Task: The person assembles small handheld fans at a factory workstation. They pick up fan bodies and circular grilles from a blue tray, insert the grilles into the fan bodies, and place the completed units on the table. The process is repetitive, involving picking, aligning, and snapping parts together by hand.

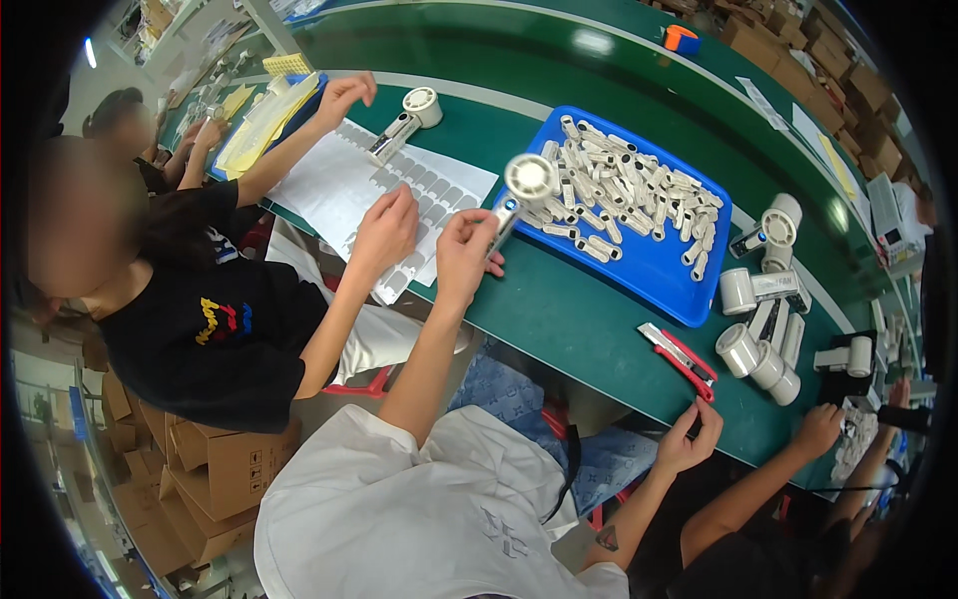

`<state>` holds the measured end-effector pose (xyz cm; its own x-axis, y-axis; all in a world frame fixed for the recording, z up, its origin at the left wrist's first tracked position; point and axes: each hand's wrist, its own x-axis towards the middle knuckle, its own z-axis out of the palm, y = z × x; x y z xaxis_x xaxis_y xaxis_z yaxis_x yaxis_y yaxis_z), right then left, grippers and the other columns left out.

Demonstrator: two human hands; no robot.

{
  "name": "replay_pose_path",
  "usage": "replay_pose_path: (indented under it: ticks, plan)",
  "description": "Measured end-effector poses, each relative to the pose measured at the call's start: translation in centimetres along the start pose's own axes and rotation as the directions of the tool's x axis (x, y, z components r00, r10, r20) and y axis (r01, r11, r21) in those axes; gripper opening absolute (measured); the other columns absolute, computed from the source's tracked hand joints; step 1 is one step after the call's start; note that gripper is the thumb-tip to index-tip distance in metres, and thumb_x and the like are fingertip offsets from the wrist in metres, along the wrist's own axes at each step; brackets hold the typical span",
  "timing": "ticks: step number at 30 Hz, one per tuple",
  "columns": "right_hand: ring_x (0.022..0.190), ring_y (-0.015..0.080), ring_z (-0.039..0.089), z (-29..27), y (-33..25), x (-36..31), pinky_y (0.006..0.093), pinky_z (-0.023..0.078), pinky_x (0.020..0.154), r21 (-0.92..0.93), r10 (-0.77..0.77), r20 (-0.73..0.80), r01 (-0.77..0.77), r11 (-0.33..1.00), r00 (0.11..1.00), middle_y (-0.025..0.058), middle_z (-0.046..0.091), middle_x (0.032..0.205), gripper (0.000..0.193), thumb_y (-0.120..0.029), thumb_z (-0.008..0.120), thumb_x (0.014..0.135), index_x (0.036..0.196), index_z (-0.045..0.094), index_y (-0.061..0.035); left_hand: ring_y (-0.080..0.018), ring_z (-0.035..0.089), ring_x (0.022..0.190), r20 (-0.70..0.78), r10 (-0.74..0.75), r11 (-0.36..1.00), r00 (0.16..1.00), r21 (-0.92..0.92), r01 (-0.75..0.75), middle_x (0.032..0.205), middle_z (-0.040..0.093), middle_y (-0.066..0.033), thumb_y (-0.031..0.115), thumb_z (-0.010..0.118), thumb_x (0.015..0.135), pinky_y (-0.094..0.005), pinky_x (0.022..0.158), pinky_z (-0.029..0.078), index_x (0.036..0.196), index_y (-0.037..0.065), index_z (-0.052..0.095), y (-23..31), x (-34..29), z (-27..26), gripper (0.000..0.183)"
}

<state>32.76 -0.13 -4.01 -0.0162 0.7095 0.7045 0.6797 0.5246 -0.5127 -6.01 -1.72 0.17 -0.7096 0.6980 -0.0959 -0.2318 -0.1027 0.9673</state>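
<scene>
My left hand (465, 252) is closed round the handle of a white handheld fan (529, 176). The fan is raised beside the near left corner of a blue tray (711, 285), its round head up, with a small blue light on the handle. Inside the tray lies a heap of small white and black parts (629, 185). At the table's near edge is my right hand (689, 439), with thumb and fingers slightly apart and nothing visible in them. Just beyond its fingertips lies a red utility knife (682, 361); whether they touch is unclear.
Several white fans (763, 359) are piled right of the tray on the green table (559, 299). Left, a co-worker's hand (387, 232) is over a sheet of grey labels (439, 190), near another fan (422, 107). Another person's hand (820, 429) is at right. Cardboard boxes (235, 469) stand lower left.
</scene>
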Motion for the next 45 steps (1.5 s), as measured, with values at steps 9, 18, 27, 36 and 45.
replay_pose_path:
  ticks: [9,18,27,36,45]
  plan:
    - [0.079,0.03,0.063,-0.8,-0.6,0.4,0.0371,0.049,0.074,-0.01,-0.006,-0.023,0.006,1.0,1.0,0.0146,0.067,0.087,0.014,0.005,0.064,0.08,0.093,0.069,0.0004,-0.0212,0.062,0.092,-0.094,0.087,0.977,0.992,-0.187,-0.104,0.114,0.053,-0.0132,0.013,0.07,0.091,-0.0369,0.07,0.061,0.132,0.009,0.032,-1.8,0.5,0.6,0.057]
    - [0.079,0.0293,0.064,-1.0,-0.8,1.3,0.0363,0.05,0.074,0.098,0.038,0.018,-0.039,0.994,0.999,0.0133,0.068,0.087,0.015,0.004,0.067,0.077,0.091,0.069,-0.0013,-0.0308,0.064,0.106,-0.128,0.174,0.984,0.976,0.062,-0.167,0.137,0.034,-0.0175,-0.002,0.064,0.09,-0.0342,0.068,0.061,0.135,0.006,0.03,-1.0,-4.3,-1.2,0.057]
    - [0.111,0.0337,0.055,-1.7,-1.9,5.7,0.0416,0.045,0.094,-0.001,0.037,0.326,-0.038,0.999,0.945,0.0158,0.059,0.12,0.043,-0.006,0.075,0.074,0.116,0.066,-0.005,-0.0149,0.064,0.085,0.3,0.058,0.994,0.952,0.071,-0.083,0.093,0.063,-0.0076,0.0,0.066,0.089,-0.0248,0.06,0.055,0.109,0.0,0.057,-0.3,-7.9,2.6,0.022]
    - [0.098,0.033,0.056,-3.9,-2.5,6.0,0.0385,0.047,0.087,-0.05,0.178,0.536,-0.18,0.982,0.825,0.0149,0.056,0.105,0.041,-0.006,0.074,0.078,0.117,0.063,-0.0012,-0.0085,0.062,0.082,0.646,0.039,0.98,0.762,0.124,-0.156,0.093,0.066,-0.0035,0.002,0.07,0.087,-0.0214,0.066,0.052,0.099,0.0,0.066,0.3,-5.2,7.8,0.013]
    - [0.078,0.0131,0.058,-10.5,-2.8,9.2,0.025,0.048,0.062,0.704,0.389,0.205,-0.411,0.579,0.898,0.0118,0.06,0.111,0.04,-0.003,0.065,0.088,0.124,0.046,-0.0027,-0.0083,0.058,0.072,0.852,0.045,0.869,0.522,0.224,-0.441,0.082,0.065,-0.0007,0.015,0.073,0.085,-0.025,0.066,0.049,0.09,0.007,0.068,-0.2,-5.0,14.1,0.01]
